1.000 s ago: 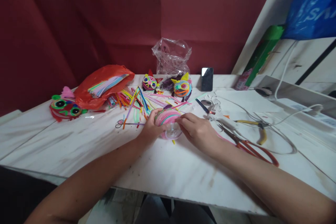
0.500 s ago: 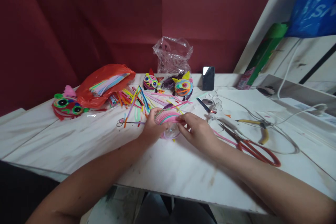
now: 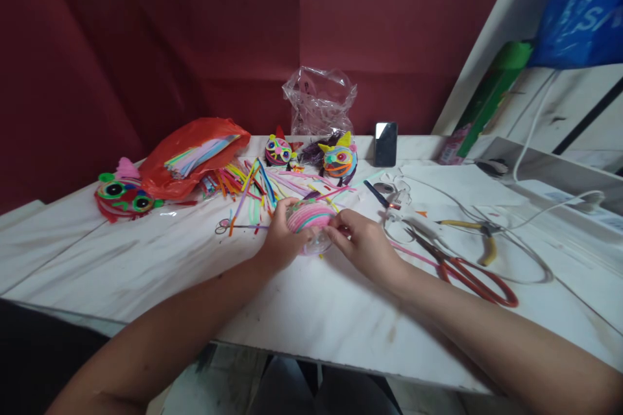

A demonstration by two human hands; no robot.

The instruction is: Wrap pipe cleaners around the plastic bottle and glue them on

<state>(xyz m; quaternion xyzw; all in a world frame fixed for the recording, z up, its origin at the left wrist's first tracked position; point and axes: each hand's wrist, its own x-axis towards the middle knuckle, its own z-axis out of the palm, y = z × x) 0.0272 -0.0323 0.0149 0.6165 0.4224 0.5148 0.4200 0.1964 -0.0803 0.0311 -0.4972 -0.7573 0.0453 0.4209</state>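
My left hand (image 3: 281,238) is wrapped round the left side of a clear round plastic ball (image 3: 318,245), thumb in front. Pink pipe cleaners (image 3: 307,215), with a teal one among them, run in bands over its upper part, while the lower part is bare and see-through. At the ball's right edge, my right hand (image 3: 364,241) pinches the pink strand between thumb and fingers; the fingertips partly hide it. Behind the ball, loose pipe cleaners (image 3: 260,188) of many colours lie in a heap.
Left stand a red pipe-cleaner animal head (image 3: 127,203) and a red plastic bag (image 3: 195,149). Two smaller decorated heads, a clear bag (image 3: 321,100) and a phone (image 3: 385,144) are at the back. Right lie red-handled scissors (image 3: 467,277), yellow pliers (image 3: 487,237) and a white cable (image 3: 545,266).
The right fingers have shifted slightly left and down along the ball's edge. The left hand keeps its hold, and the ball has barely turned.
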